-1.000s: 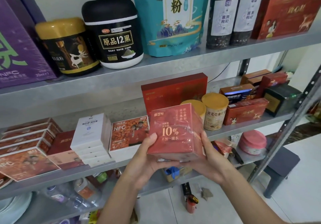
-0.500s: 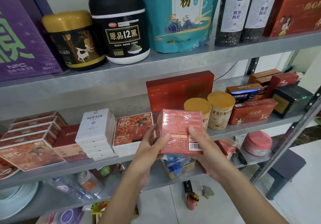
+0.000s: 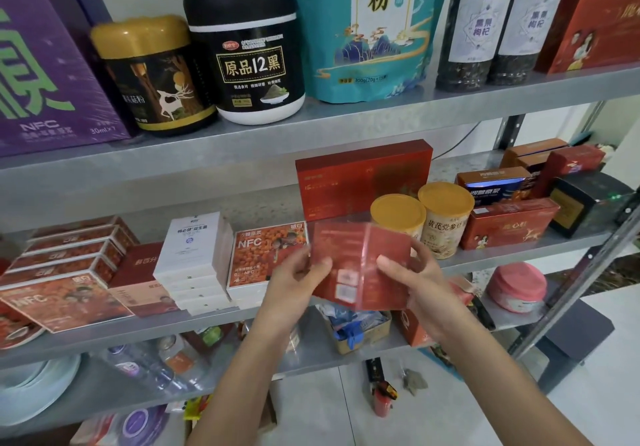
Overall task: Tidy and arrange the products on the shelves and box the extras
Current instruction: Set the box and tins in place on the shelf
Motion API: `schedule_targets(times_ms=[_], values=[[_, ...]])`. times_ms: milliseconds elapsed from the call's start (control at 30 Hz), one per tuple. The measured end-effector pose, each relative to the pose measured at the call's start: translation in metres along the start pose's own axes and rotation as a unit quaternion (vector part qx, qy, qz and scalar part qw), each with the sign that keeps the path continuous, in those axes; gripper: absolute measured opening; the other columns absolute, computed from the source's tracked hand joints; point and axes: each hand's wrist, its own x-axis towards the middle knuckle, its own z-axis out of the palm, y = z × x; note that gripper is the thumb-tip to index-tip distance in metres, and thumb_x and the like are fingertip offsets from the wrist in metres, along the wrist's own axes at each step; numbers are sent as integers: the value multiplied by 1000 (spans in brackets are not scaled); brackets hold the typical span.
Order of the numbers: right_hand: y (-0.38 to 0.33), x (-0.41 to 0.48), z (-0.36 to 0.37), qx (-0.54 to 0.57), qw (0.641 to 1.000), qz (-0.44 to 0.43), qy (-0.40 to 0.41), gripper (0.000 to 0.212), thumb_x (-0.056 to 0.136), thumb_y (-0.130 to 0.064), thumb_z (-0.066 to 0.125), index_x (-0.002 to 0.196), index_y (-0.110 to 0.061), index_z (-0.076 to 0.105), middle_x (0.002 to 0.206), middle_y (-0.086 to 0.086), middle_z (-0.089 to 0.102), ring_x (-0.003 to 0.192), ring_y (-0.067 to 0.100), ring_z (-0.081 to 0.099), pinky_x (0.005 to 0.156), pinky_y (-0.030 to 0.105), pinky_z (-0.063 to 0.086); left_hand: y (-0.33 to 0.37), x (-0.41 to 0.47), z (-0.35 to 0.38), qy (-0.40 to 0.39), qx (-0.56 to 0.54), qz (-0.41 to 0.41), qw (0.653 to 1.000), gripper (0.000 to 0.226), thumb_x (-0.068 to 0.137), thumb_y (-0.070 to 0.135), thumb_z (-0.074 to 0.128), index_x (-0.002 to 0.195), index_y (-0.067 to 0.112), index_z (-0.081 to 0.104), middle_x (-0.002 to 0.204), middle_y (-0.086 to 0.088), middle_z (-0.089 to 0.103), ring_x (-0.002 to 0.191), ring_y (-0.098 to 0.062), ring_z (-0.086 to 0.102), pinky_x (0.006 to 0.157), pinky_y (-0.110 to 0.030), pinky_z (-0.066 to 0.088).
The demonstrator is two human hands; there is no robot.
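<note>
Grey metal shelving (image 3: 242,140) covers the wall, its boards smooth and dull, with a perforated steel post (image 3: 595,272) at the right. On the middle shelf (image 3: 207,321) a flat red carton (image 3: 363,175) stands upright toward the back edge. In front of it, near the middle of that shelf's front edge and lifted clear of the board, a small red box (image 3: 360,265) sits between both hands. The left hand (image 3: 294,279) grasps its left side, thumb on the front face. The right hand (image 3: 415,272) grasps its right side, thumb pressed across the front. The box is a squat carton in glossy clear film that catches the light. It is turned corner-on, and its print is too blurred to read. The right palm covers its lower right corner. Behind it stand two round cans with matte yellow lids; the left can (image 3: 398,213) is partly hidden by the box, while the right can (image 3: 446,217) shows more fully.
</note>
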Motion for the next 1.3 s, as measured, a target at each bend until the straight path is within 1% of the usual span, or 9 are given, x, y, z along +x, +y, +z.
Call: schedule_targets(times_ms=[133,333,500,700,767,867,1000,1167,1300], values=[[6,-5,18,-112,991,-64,48,88,45,-49,86,124,-31,52,122,2,62,106,20,65,92,45,55,-9,2,10,-106,27,-20,994,115,61,72,75,151,48,8,141,15,47,126,-6,53,103,-30,47],[-13,3,0,-91,994,-28,-57,68,62,-49,81,126,-43,59,127,-3,61,112,17,62,95,34,50,-19,10,4,-86,-212,-86,970,54,78,44,75,127,23,63,121,-7,69,111,-22,67,105,-48,45],[-14,7,-7,-49,992,23,-117,103,56,-42,85,143,-50,30,130,-4,56,106,15,68,79,28,56,-30,12,7,-114,-382,-138,907,48,93,43,57,132,16,58,131,-17,62,121,-33,60,103,-57,45],[-4,5,1,-127,981,-142,-42,117,54,-17,90,147,-47,26,132,-14,51,115,-4,57,85,19,55,-26,18,0,-54,-162,-19,985,55,82,49,68,123,12,63,115,-6,72,102,-19,69,81,-29,54],[2,5,3,-161,966,-197,-54,108,59,-4,89,144,-39,33,135,-9,51,121,-2,52,92,17,51,-25,18,0,-69,-63,3,996,89,66,67,75,139,25,48,127,5,65,113,-10,62,88,-24,51],[12,4,5,-154,956,-241,-65,92,60,8,86,128,-33,40,130,-5,48,112,-10,53,79,11,51,-29,22,2,-92,-19,5,996,102,62,52,82,145,44,23,127,21,60,115,5,57,85,-16,51],[15,5,-8,-196,949,-240,-64,86,61,3,87,126,-33,44,128,-16,50,113,-4,54,77,12,51,-32,26,-7,-75,-14,36,996,99,56,35,88,142,32,39,132,3,61,124,-14,57,97,-37,53],[1,12,-20,-300,921,-187,-164,96,62,-4,89,139,-41,46,155,-16,28,139,-4,31,105,27,44,-27,30,-16,-133,68,58,987,121,53,36,92,153,27,23,148,3,46,135,-12,45,112,-39,40],[0,18,-15,-316,917,-204,-136,87,61,2,87,130,-39,53,158,-10,18,142,-4,20,96,7,40,-21,41,-21,-166,142,72,973,127,60,40,90,156,31,8,157,4,32,143,-11,33,115,-38,35]])
